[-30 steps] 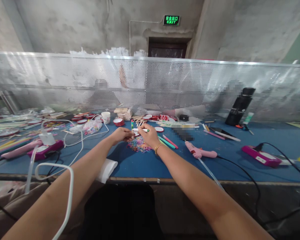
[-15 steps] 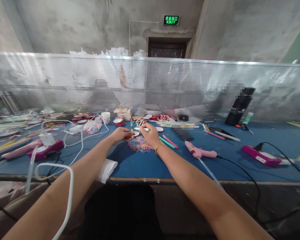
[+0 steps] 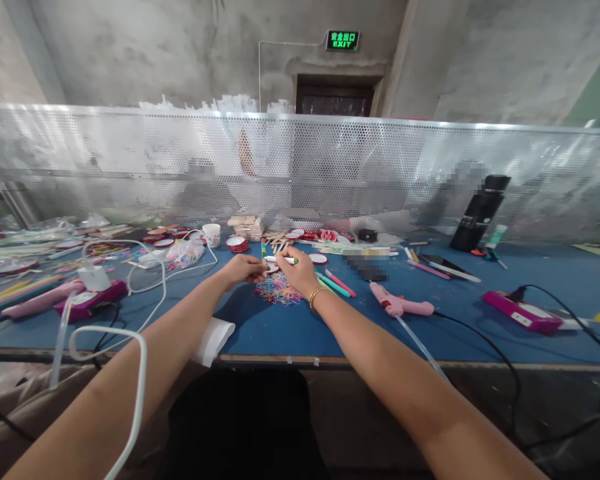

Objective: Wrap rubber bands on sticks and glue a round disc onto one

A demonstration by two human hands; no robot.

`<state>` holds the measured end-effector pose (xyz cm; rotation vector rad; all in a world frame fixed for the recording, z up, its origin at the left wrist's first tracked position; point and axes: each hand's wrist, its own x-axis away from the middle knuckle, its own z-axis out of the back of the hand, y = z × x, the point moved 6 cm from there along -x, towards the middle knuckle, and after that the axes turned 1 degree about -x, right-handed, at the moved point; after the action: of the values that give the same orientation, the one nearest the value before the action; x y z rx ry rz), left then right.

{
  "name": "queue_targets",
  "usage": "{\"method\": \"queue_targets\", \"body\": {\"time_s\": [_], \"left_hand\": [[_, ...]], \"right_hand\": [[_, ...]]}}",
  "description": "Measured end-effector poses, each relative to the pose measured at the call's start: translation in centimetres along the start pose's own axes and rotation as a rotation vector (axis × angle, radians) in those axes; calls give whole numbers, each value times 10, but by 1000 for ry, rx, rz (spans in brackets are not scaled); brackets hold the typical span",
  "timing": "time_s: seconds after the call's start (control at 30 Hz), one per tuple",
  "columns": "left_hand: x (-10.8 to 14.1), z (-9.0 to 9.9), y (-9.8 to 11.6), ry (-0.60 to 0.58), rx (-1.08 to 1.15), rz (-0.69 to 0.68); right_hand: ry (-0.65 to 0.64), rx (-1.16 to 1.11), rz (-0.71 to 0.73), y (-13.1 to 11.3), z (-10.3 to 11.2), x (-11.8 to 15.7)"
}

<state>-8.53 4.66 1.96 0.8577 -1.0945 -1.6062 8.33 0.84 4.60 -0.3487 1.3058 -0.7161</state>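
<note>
Striped stick (image 3: 263, 248), one: upright above the heap of multicoloured bands (image 3: 279, 291), its lower end pinched in your left hand (image 3: 245, 269). White marker (image 3: 271, 259), one, green-ended: gripped in your right hand (image 3: 301, 272), lying across the stick; you cannot tell whether the tip touches. Hands: close together, each closed on its item. Advised handling: brace the stick low, press lightly, keep each stroke inside its band of colour. Worktop (image 3: 275, 337): blue, crowded far and left; pink glue gun (image 3: 387, 300) to your right. Room: perforated metal screen (image 3: 330, 160) at the far edge, bare grey wall (image 3: 155, 53), lit green exit sign (image 3: 343, 41).
</note>
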Motion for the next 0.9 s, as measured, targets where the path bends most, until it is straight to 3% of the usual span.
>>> {"method": "queue_targets", "body": {"time_s": [0.23,0.9], "left_hand": [[2,0,2,14,3,2],[1,-1,0,5,13,-2]], "right_hand": [[45,25,-21,0,4,0],[-11,-1,0,0,-2,0]]}}
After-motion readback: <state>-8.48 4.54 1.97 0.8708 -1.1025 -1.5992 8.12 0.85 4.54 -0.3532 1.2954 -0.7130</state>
